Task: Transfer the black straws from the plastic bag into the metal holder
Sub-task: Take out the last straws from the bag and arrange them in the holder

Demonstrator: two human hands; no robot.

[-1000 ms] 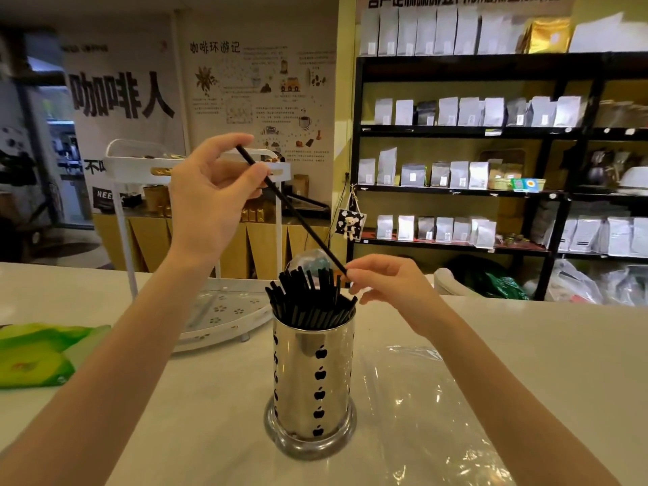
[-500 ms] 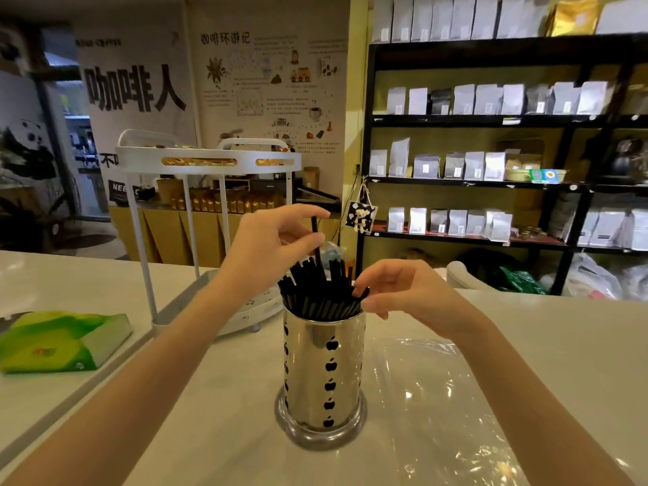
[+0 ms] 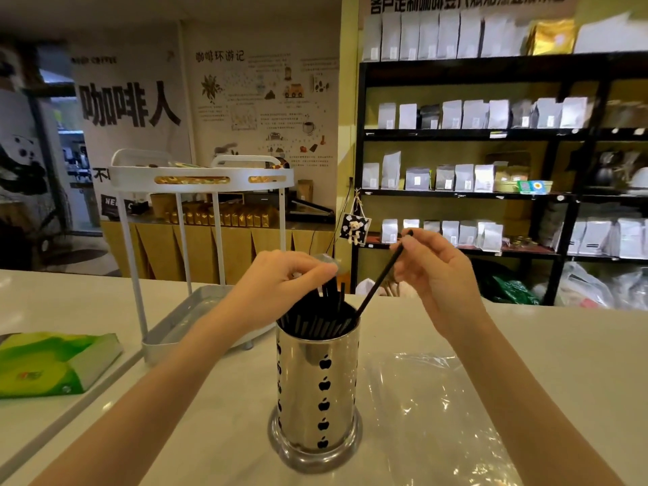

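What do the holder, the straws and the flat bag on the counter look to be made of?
Holder: polished metal, likely stainless steel, with mirror reflections and apple-shaped cutouts.
Straws: matte black with no shine, probably plastic, possibly paper; the right hand holds one straw that stays straight.
Bag: thin clear plastic film, glossy and wrinkled, with the counter showing through.

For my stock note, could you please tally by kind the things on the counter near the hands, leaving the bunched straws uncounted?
Metal holder: 1
Straw held by the right hand: 1
Clear plastic bag: 1
Green packet: 1
White two-tier rack: 1
Total: 5
The left hand rests on the bunched straws; too packed to count.
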